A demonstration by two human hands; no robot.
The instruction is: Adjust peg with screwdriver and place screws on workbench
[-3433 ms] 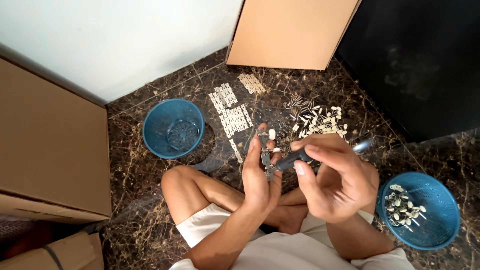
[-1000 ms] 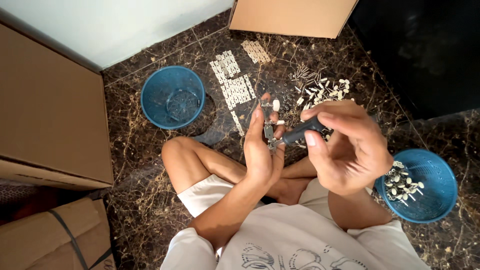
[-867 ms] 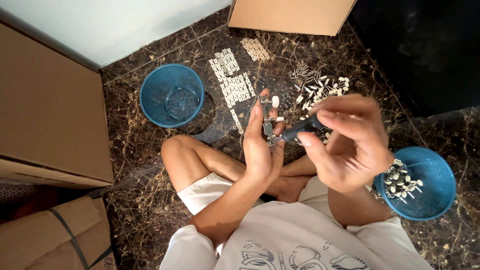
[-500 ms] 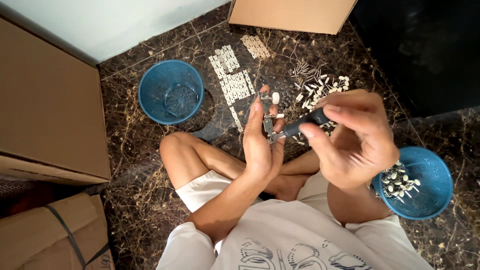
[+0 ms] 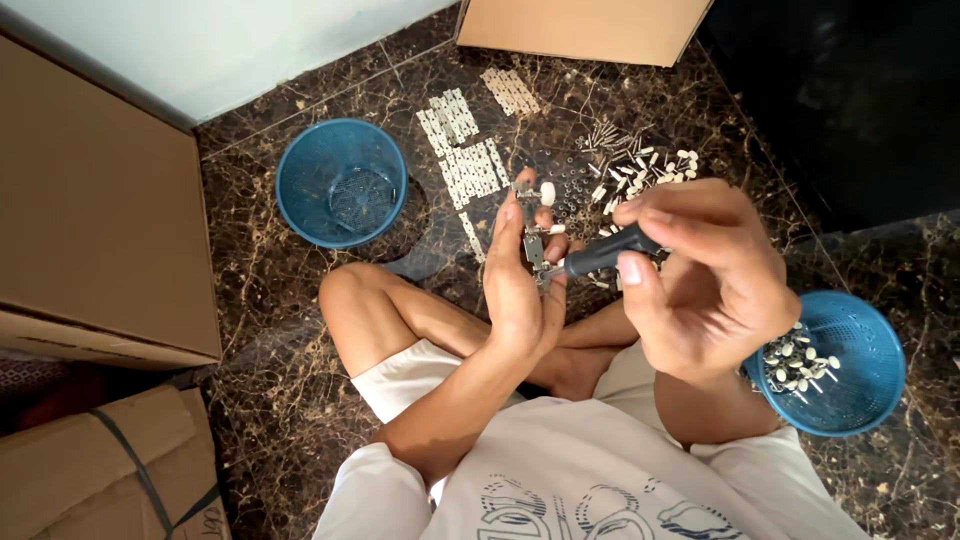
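L hand stayed clamped on metal strip; R hand gripped screwdriver, tip now seated on strip: fastening underway.

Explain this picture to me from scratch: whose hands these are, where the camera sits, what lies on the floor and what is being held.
There is no machine here. A person sits cross-legged on a dark marble floor, and the camera is worn on their head, looking down at their own two hands. The left hand holds a small metal part with white knobs upright. The right hand grips a dark-handled screwdriver, its tip against that part. On the floor ahead lie flat strips of pale pieces and a loose pile of small white and metal bits. An empty-looking blue basket stands to the left; a second blue basket, holding white-knobbed bits, stands by the right knee. Cardboard boxes stand around.
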